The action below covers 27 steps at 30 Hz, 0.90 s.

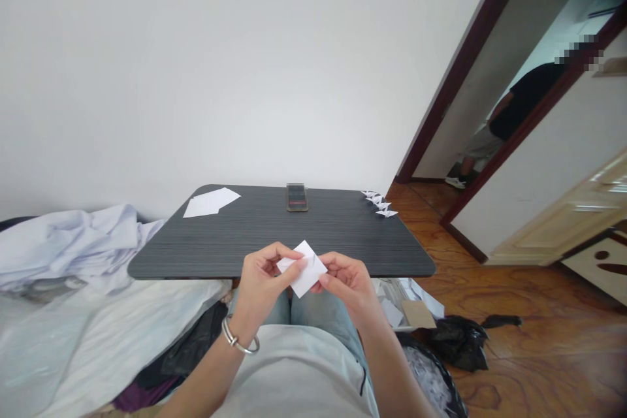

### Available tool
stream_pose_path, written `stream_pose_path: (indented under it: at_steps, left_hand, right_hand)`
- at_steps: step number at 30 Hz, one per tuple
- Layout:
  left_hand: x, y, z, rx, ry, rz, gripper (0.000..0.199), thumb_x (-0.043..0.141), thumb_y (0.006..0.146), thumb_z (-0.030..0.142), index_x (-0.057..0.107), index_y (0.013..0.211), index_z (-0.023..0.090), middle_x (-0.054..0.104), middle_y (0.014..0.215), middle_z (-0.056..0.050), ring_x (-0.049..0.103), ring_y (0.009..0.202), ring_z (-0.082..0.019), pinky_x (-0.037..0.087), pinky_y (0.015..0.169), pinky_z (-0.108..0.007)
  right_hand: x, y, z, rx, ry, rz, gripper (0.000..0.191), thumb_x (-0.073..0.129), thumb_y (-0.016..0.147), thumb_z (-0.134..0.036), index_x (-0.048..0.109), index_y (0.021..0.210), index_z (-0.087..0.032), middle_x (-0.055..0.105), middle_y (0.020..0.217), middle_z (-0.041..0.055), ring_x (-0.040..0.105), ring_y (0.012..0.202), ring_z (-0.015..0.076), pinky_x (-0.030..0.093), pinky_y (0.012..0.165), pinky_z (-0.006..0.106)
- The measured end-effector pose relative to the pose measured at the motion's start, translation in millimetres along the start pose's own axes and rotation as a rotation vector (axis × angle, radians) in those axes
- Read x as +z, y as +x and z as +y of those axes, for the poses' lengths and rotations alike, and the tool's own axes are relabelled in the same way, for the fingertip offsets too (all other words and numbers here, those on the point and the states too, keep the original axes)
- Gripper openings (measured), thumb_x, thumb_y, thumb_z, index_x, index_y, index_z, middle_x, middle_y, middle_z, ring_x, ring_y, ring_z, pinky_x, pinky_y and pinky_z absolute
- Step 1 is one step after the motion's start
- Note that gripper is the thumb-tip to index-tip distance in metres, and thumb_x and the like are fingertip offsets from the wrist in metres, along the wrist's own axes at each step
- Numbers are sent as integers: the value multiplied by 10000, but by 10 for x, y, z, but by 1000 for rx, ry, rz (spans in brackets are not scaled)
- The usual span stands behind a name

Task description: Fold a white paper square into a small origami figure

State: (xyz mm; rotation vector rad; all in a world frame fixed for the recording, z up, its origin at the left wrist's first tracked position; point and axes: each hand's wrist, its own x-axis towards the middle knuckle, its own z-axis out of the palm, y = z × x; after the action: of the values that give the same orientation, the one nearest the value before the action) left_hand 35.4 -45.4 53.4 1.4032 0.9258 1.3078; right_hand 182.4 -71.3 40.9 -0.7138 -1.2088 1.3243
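Note:
A small folded white paper [304, 277], diamond-shaped from here, is held up over the near edge of the dark table [264, 228]. My left hand [267, 274] pinches its left side, thumb on top. At its right corner my right hand [347, 281] grips the paper between thumb and fingers. On the table's far right corner stand several folded white paper cranes [379, 202] in a row. White paper sheets [210, 201] lie at the far left.
A phone [296, 197] rests at the table's back, by the wall. White cloth [98, 241] is heaped on the left. To the right are a bag of paper scraps [431, 372] and a black plastic bag [460, 339] on the floor. A person [524, 104] is beyond the doorway.

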Motion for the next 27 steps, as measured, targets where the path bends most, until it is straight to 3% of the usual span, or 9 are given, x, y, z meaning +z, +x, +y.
stream_pose_path:
  at_steps: [27]
  left_hand:
    - [0,4,2,-11,6,-23,134,684,614,231,608,621,120,572,574,6,485,531,-89,372,493,-182]
  right_hand:
    - [2,-4,-1,-3,0,11,155,636,698,-270,649,801,-155,619,633,16,545,558,114,452,552,226]
